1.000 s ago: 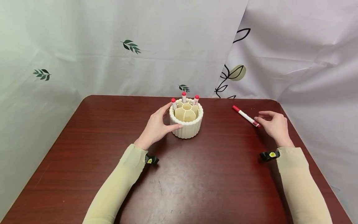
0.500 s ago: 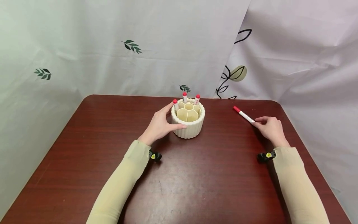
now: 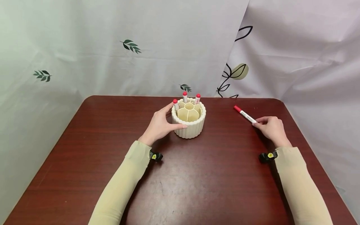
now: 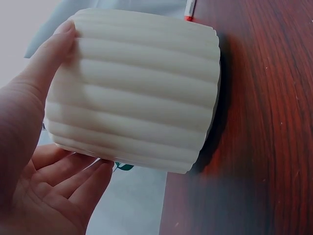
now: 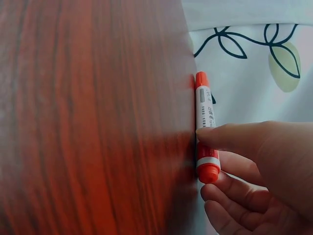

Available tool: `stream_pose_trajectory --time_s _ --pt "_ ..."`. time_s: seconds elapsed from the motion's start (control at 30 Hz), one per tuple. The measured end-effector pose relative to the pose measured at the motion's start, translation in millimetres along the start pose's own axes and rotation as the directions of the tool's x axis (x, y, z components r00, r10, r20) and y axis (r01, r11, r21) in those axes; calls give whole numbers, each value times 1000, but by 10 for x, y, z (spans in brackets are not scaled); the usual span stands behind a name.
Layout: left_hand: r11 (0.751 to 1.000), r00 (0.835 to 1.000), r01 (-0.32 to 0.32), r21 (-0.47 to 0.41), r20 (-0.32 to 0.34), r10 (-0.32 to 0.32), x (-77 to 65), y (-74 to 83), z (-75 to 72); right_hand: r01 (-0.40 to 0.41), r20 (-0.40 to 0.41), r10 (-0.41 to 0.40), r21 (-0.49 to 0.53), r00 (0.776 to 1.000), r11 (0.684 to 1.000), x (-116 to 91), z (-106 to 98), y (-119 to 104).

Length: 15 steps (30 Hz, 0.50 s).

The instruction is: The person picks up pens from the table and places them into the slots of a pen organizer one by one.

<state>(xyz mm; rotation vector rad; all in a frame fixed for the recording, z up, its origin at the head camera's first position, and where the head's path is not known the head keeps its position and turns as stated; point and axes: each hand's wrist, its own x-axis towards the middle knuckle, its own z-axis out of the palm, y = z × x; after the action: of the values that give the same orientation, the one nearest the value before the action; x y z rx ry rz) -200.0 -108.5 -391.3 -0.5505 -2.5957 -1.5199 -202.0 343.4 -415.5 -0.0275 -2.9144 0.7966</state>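
Observation:
My left hand grips the left side of a cream, ribbed pen holder, thumb across its front and fingers round the far side. Inside it are petal-shaped compartments, and three markers with red caps stand upright toward its back and left. To the right, my right hand pinches a white marker with a red cap near its lower end. In the right wrist view the thumb lies over the marker's barrel, with fingers behind it. The marker is close to the table surface, its red cap pointing away from me.
The dark red-brown wooden table carries all of this. A pale curtain with leaf prints hangs right behind its far edge. A black strap device sits at the left wrist, another at the right.
My right hand has moved slightly left to the marker, and its thumb and fingers have closed on it. The left hand and pen holder have shifted slightly right in view.

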Motion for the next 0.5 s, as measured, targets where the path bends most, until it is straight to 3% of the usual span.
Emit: stream_pose_trajectory --time_s 0.5 --pt "1000 1000 26 12 6 -26 -5 10 -7 23 -143 -13 68 990 997 -36 -107 -176"
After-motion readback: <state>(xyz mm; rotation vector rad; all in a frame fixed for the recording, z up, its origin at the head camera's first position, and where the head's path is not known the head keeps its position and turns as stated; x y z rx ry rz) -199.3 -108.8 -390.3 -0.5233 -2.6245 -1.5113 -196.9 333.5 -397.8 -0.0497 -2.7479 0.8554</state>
